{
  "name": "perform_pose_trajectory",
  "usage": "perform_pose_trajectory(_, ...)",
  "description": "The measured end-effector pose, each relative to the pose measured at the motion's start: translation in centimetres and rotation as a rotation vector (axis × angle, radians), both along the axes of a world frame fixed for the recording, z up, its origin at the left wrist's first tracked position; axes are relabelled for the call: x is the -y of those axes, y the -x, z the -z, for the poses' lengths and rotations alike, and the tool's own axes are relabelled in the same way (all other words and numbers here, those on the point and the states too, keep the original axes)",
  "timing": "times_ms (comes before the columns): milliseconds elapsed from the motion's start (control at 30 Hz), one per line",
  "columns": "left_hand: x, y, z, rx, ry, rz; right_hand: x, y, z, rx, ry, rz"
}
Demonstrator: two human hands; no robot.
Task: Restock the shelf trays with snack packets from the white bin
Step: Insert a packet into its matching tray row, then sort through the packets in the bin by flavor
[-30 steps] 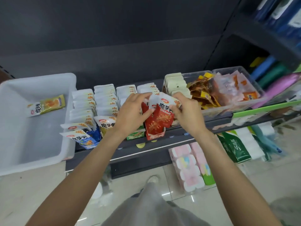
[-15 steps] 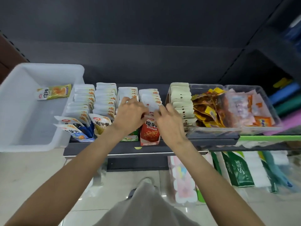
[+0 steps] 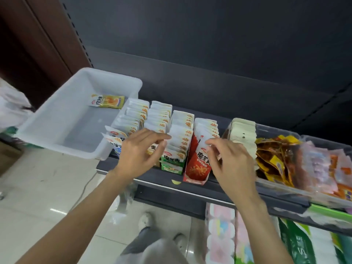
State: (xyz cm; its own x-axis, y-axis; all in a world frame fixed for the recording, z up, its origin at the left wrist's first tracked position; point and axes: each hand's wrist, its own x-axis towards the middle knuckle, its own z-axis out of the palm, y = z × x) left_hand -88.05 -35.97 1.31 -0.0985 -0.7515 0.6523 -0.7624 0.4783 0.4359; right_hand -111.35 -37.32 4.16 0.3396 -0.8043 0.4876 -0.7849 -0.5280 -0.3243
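reaching over the dark shelf [image 3: 219,189], we hover both hands above the rows of upright snack packets. our left hand [image 3: 140,152] floats above the yellowish and green rows with its grip spread, fingertips loose just by the white tops of the green-fronted row [image 3: 174,159]; whether they touch we cannot tell. our right hand [image 3: 231,161] sits beside the red-fronted row [image 3: 199,164], its fingers lightly curled at the top edge of the front red packet; we cannot tell if the grip pinches it. large white characters run across that red packet, too blurred for us to read, and a small red oval logo sits above them. the white bin [image 3: 62,119] rests at the shelf's left end, partly overhanging the edge, with one yellow packet [image 3: 107,101] lying flat against its far wall and open floor around it. to the right, a clear tray [image 3: 282,187] holds loose brown, yellow and pink packets, tight against the cream row [image 3: 242,134].
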Motion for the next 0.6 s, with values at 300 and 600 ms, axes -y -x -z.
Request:
perform_pose_trajectory(300,0.8,-18.8,-2.8,-0.058,-0.24,-0.257,6.2,-18.7,-4.2,-0.109,-0.127,-0.433)
perform_pose_trajectory(600,13.4,-32.5,4.2,0.131,-0.515,-0.3,18.3,-38.8,2.0,-0.779,-0.276,-0.35)
